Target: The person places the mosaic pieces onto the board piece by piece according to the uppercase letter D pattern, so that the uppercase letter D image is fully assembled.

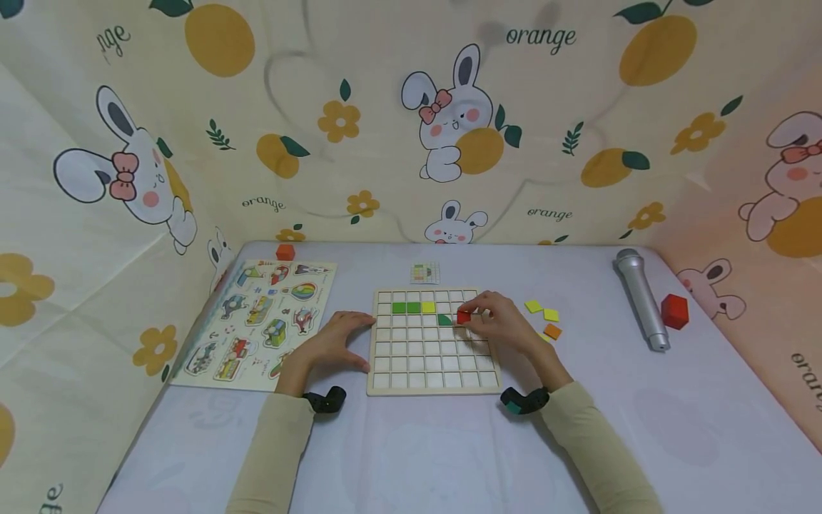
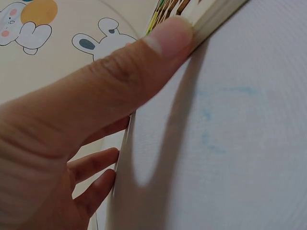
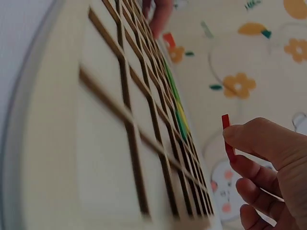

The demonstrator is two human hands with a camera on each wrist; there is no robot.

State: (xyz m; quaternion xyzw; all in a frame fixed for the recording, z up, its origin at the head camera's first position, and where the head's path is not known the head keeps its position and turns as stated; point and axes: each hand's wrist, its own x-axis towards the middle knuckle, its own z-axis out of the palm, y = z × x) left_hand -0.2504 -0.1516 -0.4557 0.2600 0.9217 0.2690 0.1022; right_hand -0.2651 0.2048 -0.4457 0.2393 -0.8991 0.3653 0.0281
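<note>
A wooden grid board (image 1: 433,391) with pale square cells lies in front of me. In its upper rows sit two green tiles (image 1: 399,308), a yellow tile (image 1: 428,308) and a darker green tile (image 1: 444,320). Over the board's upper right part, my right hand (image 1: 504,325) pinches a red tile (image 1: 463,317) between thumb and fingertips. The right wrist view shows that red tile (image 3: 227,136) held on edge above the grid. My left hand (image 1: 327,344) spreads along the board's left side, its thumb (image 2: 168,40) against the frame and the fingers extended at the upper edge.
Loose yellow tiles (image 1: 550,315) and an orange tile (image 1: 552,331) lie right of the board. Behind it is a small patterned card (image 1: 424,273). A picture sheet (image 1: 257,325) lies left, with an orange-red block (image 1: 285,252) beyond. At right are a silver microphone (image 1: 642,300) and a red block (image 1: 674,312).
</note>
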